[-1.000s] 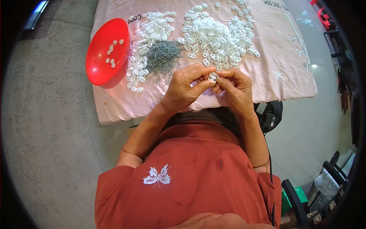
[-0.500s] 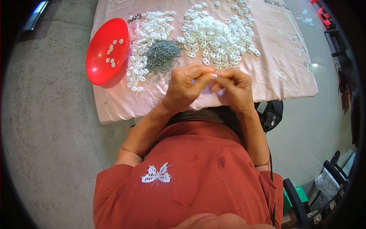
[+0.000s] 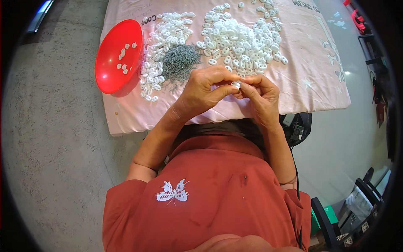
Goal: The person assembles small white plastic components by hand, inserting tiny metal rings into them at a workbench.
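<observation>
Both hands meet just above the near part of the table, pinching one small white plastic piece [image 3: 236, 84] between thumbs and fingertips. My left hand [image 3: 203, 89] grips it from the left, and my right hand [image 3: 263, 94] from the right. Fingers hide most of the piece. Beyond them lies a big pile of white oval plastic pieces with two holes [image 3: 239, 40]. To the left is another heap of white oval pieces [image 3: 170, 35], next to a mound of tiny grey metal pieces [image 3: 181, 59], too small to name surely.
A red bowl [image 3: 110, 77] with several small white pieces in it stands at the table's left edge. Pink printed cloth [image 3: 308, 75] covers the table. A black bag-like thing [image 3: 303, 126] is below the near right edge. Dark-framed furniture [image 3: 325, 220] is at lower right.
My fingers have shifted around the white piece, so more of it shows between the fingertips. Hands stay in nearly the same place; piles and bowl look the same.
</observation>
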The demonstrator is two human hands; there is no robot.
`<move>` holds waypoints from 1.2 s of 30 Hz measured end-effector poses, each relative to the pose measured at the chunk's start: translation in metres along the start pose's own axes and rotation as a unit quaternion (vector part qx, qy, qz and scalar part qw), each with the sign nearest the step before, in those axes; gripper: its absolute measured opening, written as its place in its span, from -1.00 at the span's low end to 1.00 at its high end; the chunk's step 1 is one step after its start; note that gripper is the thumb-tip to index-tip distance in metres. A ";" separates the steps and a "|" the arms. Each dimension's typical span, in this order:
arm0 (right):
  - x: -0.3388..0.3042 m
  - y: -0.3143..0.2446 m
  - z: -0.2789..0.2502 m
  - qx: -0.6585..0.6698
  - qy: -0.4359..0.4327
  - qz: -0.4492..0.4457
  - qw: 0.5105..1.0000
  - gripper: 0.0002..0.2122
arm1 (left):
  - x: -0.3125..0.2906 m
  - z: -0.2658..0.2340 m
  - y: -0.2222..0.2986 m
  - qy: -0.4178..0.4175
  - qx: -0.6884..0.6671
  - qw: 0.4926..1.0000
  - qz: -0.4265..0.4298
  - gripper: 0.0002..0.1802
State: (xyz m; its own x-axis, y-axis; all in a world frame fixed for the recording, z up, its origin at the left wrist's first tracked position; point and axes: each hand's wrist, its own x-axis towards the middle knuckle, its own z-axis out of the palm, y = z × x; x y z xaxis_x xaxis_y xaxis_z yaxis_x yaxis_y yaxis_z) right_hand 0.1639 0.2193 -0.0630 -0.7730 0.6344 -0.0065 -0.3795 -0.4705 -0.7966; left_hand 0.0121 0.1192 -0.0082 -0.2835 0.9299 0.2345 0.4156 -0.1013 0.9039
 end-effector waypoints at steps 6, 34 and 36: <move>0.001 0.000 0.000 -0.024 -0.015 -0.007 1.000 -0.92 | 0.000 -0.006 0.003 -0.032 0.053 0.998 0.009 -0.72; 0.002 -0.002 -0.005 -0.008 -0.068 0.001 0.998 -0.94 | -0.007 0.004 0.002 0.034 0.042 0.998 0.023 -0.84; 0.002 -0.002 -0.004 0.000 -0.076 -0.001 0.997 -0.94 | -0.007 0.003 0.005 0.022 0.038 0.999 0.007 -0.81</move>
State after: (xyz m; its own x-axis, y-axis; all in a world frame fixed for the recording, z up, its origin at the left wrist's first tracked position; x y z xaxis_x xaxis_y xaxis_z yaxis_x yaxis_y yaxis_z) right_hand 0.1655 0.2238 -0.0640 -0.8405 0.5346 0.0878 -0.3817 -0.4692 -0.7963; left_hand 0.0184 0.1128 -0.0068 -0.3136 0.9123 0.2635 0.4838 -0.0852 0.8710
